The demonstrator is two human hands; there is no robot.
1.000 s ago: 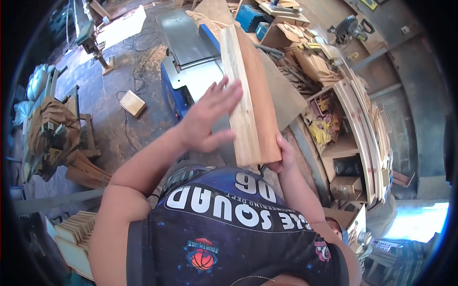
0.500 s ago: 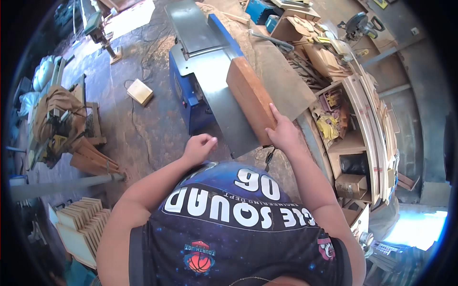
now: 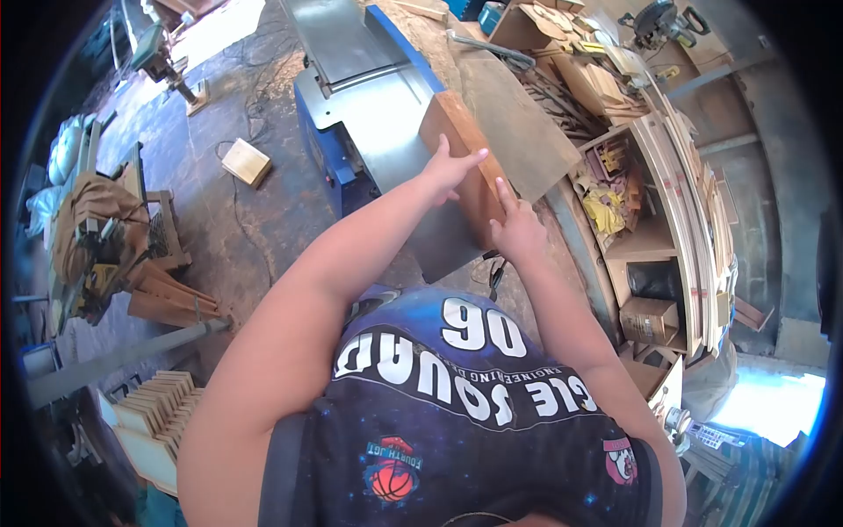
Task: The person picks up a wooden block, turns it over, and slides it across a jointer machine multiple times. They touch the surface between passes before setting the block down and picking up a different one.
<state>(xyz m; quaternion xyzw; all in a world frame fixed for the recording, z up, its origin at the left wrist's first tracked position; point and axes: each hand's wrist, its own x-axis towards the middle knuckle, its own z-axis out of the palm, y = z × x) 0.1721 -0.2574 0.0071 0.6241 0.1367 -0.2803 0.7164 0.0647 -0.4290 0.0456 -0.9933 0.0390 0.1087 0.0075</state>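
A thick reddish-brown wooden board (image 3: 474,189) stands on its long edge on the metal bed of a blue jointer (image 3: 378,132). My right hand (image 3: 520,230) grips its near end, thumb on the left face and index finger stretched along the top edge. Against the left face, further up, lies my left hand (image 3: 446,171) with fingers spread; one digit reaches across the top edge and another points away from me. The board's lower edge is partly hidden by my left hand and forearm.
A flat sheet (image 3: 518,123) lies right of the jointer. Shelving with yellow cloth (image 3: 604,215) and stacked strips stands further right. A small wood block (image 3: 247,163) sits on the floor at left, near a cable. A miter saw (image 3: 660,39) is at the back right.
My left hand has moved forward and right, from beside the jointer onto the board. My right hand stays on the board's near end. The view has shifted slightly.
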